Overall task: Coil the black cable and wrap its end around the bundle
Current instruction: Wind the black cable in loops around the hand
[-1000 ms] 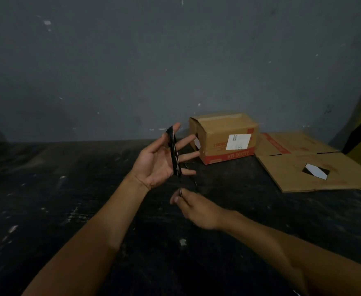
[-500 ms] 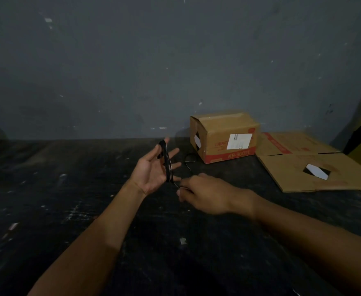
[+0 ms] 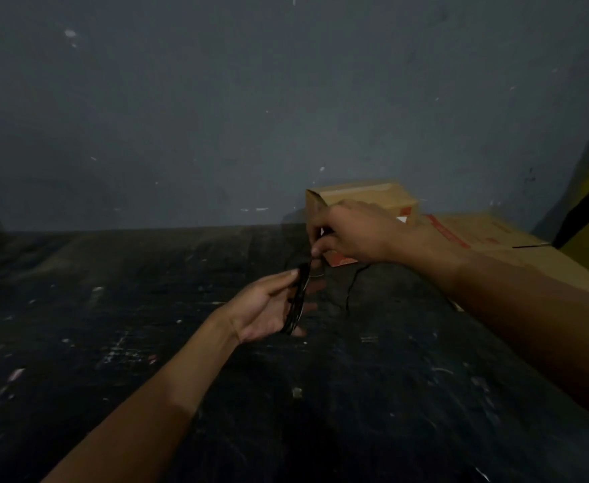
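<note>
From the head camera, the black cable [image 3: 297, 301] appears as a thin, glossy cord wound into a narrow, flattened bundle of several loops, seen nearly edge-on, with a faint highlight along one strand. The bundle stands roughly upright across the left hand [image 3: 268, 312], which is held palm up above the dark, scuffed worktop [image 3: 129, 343]. The loops run over the palm side of the left fingers [image 3: 312, 306], which are straight and spread rather than curled; the thumb lies against the near side of the bundle at its upper end, so the loops sit between thumb and fingers. The lower end of the bundle reaches the heel of the palm.

The right hand [image 3: 352, 235] is just above and beyond the left, back of the hand toward the camera. Its fingers are curled, and thumb and forefinger pinch the cable right at the top of the bundle. From that area a loose length of cable trails down to the right and lies on the worktop in a wavy line, apart from both hands.

Behind the right hand a cardboard box [image 3: 373, 195] stands against the grey wall [image 3: 251, 99], with flattened cardboard [image 3: 495, 235] beside it.
</note>
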The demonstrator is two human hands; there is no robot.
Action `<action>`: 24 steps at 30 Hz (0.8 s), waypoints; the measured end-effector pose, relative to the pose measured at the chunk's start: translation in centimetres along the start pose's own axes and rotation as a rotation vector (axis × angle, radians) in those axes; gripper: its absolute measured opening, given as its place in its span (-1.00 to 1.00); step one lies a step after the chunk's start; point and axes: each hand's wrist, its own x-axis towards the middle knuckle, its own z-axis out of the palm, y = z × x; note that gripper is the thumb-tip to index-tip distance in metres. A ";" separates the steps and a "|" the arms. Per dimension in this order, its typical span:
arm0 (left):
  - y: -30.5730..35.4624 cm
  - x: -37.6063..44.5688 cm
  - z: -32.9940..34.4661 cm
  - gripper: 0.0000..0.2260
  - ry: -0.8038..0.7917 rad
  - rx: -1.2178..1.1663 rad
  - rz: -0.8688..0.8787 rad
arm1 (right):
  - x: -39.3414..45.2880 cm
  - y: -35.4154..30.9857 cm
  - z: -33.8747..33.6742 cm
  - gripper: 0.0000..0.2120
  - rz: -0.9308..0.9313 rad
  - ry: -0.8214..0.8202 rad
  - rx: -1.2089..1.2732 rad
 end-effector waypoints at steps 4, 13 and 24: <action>0.5 -0.5 0.9 -0.58 -0.067 0.052 -0.022 | 0.5 1.7 0.5 -0.91 0.000 0.021 0.070; 2.5 -1.7 2.8 -0.57 -0.243 0.043 0.040 | 0.2 4.7 3.4 -0.83 0.029 0.064 0.438; 4.1 -1.8 4.3 -0.51 -0.371 -0.033 0.135 | -3.5 2.3 10.6 -0.77 0.165 -0.047 1.080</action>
